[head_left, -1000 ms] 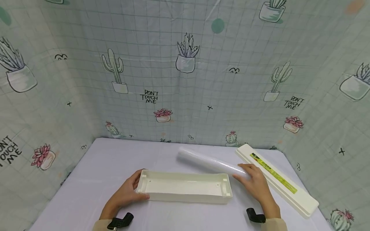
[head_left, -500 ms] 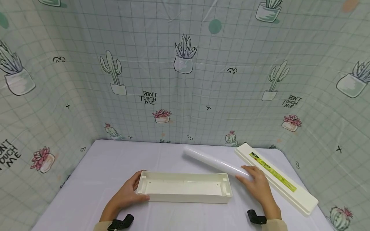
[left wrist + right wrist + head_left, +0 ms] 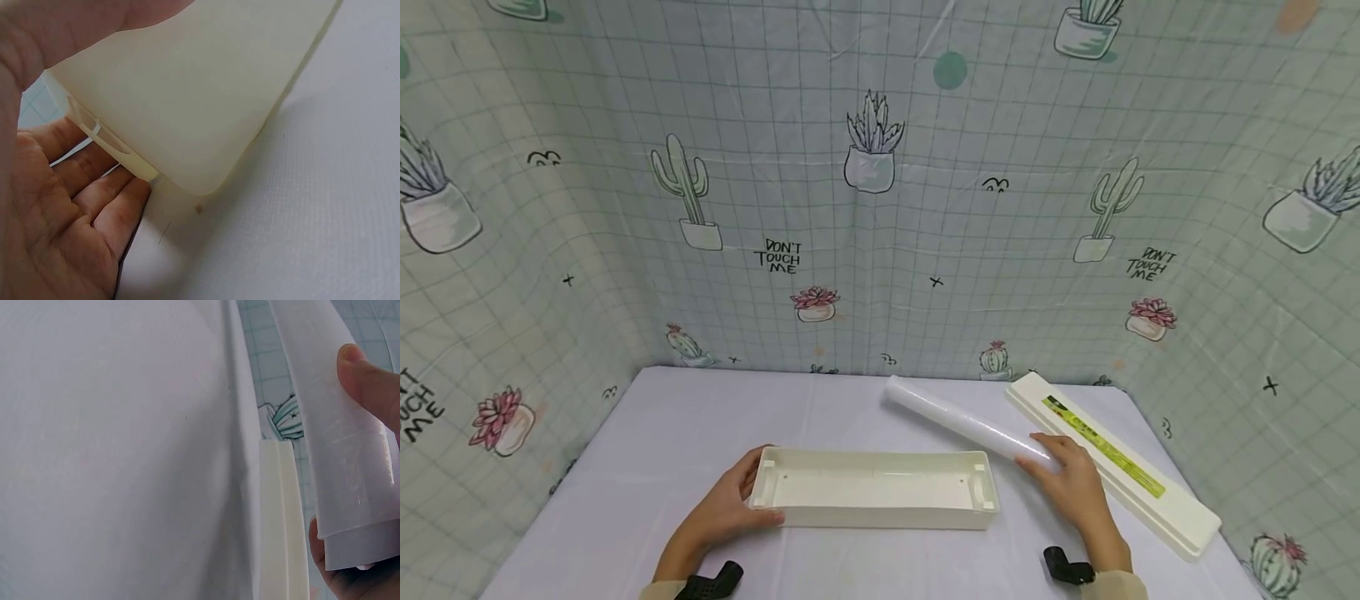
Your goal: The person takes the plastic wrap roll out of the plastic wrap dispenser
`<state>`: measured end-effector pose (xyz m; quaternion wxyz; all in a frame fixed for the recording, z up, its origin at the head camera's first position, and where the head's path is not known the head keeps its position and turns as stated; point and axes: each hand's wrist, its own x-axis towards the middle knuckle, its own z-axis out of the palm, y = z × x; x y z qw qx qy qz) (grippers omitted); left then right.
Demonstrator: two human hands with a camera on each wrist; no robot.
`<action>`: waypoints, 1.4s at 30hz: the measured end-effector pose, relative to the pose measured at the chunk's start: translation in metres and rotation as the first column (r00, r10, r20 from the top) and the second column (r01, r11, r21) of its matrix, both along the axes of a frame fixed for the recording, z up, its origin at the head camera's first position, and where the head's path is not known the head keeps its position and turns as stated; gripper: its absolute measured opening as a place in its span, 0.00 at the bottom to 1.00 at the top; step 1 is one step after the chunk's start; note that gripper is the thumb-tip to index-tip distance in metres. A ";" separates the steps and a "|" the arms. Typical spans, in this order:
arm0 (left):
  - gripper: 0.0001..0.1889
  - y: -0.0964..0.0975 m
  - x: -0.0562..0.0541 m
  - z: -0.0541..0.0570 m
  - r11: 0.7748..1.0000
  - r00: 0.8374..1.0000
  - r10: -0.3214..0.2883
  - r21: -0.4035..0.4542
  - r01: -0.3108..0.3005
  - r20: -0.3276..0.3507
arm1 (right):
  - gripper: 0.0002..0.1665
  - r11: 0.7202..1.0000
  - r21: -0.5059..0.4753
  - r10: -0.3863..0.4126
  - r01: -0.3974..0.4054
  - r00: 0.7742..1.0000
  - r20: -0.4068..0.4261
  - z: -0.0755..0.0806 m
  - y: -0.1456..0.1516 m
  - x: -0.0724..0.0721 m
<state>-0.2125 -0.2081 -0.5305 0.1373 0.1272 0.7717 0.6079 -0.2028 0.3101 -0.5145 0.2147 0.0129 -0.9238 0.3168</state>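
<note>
A long cream plastic box (image 3: 874,518), open at the top, sits on the table in the head view. My left hand (image 3: 722,504) grips its left end, thumb on the front wall and fingers at the end wall; the left wrist view shows those fingers by a slot in the box (image 3: 181,94). Beyond the box's right end, my right hand (image 3: 1070,483) holds the near end of a roll of clear plastic film (image 3: 966,422). The roll points toward the back left, raised off the table. In the right wrist view, thumb and fingers wrap round the film roll (image 3: 337,437).
To the right of my right hand, a long cream lid (image 3: 1183,521) with a yellow-green label lies slantwise on the table. White cloth covers the table (image 3: 715,408). A cactus-print curtain (image 3: 880,225) stands behind it and at both sides.
The far end of the film roll has swung to the right, and my right hand has shifted slightly right with it. My left hand keeps its hold on the box.
</note>
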 end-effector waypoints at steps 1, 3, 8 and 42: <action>0.56 0.000 0.000 0.000 1.000 1.000 -0.002 0.005 0.002 -0.002 | 0.29 1.000 -0.001 -0.003 0.003 1.000 0.005 0.000 0.001 0.000; 0.56 0.000 0.000 0.000 1.000 1.000 -0.004 0.012 0.005 -0.008 | 0.29 1.000 -0.003 -0.004 0.004 1.000 0.008 0.000 0.003 -0.001; 0.56 0.000 0.000 -0.001 1.000 1.000 0.000 0.002 0.000 -0.018 | 0.28 1.000 -0.006 -0.016 0.016 1.000 0.004 0.000 0.006 0.001; 0.55 0.000 0.000 0.003 1.000 1.000 -0.012 -0.011 0.012 -0.027 | 0.29 0.995 -0.034 -0.092 0.094 0.995 0.049 -0.003 0.021 0.004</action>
